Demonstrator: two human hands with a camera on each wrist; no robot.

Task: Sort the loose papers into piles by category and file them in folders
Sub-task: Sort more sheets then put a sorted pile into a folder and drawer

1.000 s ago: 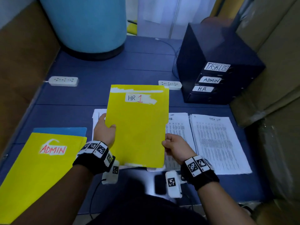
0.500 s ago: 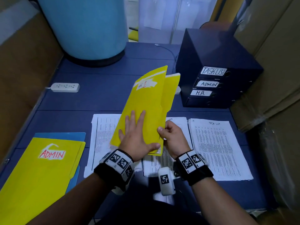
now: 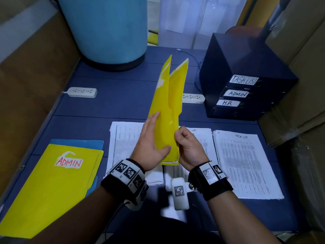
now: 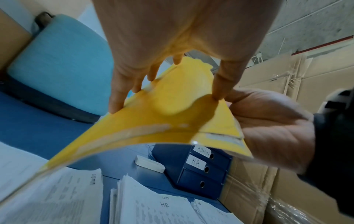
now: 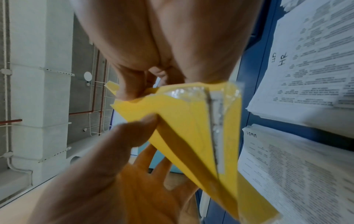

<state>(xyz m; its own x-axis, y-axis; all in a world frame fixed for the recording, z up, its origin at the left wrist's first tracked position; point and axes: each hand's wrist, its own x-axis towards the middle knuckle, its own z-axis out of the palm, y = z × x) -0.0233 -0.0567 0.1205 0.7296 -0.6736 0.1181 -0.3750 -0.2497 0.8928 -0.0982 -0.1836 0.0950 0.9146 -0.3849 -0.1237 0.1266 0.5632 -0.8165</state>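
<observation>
Between my hands, the yellow folder (image 3: 167, 110) stands upright above the counter (image 3: 105, 106): left hand (image 3: 151, 143) flat-fingered against its cover, right hand (image 3: 188, 147) pinching its edge. Beneath lie HR papers (image 3: 197, 138); rightward, drawers (image 3: 242, 85) read TASK LIST, ADMIN, H.R.

Head camera looked down from above yellow folder (image 3: 167, 110); wrist cameras sat close beneath it, sharing it.
</observation>
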